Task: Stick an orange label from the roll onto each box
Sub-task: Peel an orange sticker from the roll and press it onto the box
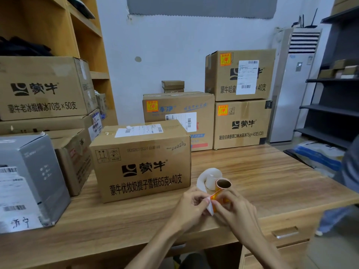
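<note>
Low in the centre of the frame, over the counter (272, 183), the left hand (191, 206) has its grip pinched on the white backing strip (202, 181) — the right hand (236, 213) has its grip pinched on an orange label (216, 199) under the roll (223, 183), just right of the nearest box (141, 166).

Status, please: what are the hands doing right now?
Left hand and right hand pinch orange label strip on small cardboard-core roll. Nearest brown cardboard box: no orange label visible. Nothing blocking.
</note>
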The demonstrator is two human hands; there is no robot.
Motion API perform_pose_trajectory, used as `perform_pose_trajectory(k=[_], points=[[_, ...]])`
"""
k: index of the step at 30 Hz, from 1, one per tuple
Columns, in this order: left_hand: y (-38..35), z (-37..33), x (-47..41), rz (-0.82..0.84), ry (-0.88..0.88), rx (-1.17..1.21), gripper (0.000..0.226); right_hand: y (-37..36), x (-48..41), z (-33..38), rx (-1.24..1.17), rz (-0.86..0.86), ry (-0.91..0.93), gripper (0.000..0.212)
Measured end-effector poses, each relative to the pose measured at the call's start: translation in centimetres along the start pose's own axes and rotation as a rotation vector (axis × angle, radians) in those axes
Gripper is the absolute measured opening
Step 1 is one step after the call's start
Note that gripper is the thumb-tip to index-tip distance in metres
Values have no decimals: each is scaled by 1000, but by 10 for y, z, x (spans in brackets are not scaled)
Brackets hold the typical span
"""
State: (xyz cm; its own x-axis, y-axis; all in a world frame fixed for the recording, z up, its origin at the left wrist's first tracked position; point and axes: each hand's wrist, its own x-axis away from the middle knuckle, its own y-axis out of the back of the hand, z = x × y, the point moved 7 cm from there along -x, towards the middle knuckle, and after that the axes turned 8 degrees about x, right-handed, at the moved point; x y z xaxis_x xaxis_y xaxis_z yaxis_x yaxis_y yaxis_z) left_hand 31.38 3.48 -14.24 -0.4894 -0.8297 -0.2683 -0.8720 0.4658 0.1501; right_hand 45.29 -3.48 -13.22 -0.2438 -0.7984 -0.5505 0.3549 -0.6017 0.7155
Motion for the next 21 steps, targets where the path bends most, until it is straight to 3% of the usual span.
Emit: perform_pose_trajectory(k=[10, 13, 21], points=[[4, 6, -4, -30, -44, -1, 12, -2, 3, 7, 16, -53, 87, 22], [1, 4, -4, -3, -63, 52, 17, 0, 2, 7, 46, -83, 126, 30], [-6, -1, 0, 85, -139, -16, 18, 11, 6, 13, 181, -182, 244, 22]])
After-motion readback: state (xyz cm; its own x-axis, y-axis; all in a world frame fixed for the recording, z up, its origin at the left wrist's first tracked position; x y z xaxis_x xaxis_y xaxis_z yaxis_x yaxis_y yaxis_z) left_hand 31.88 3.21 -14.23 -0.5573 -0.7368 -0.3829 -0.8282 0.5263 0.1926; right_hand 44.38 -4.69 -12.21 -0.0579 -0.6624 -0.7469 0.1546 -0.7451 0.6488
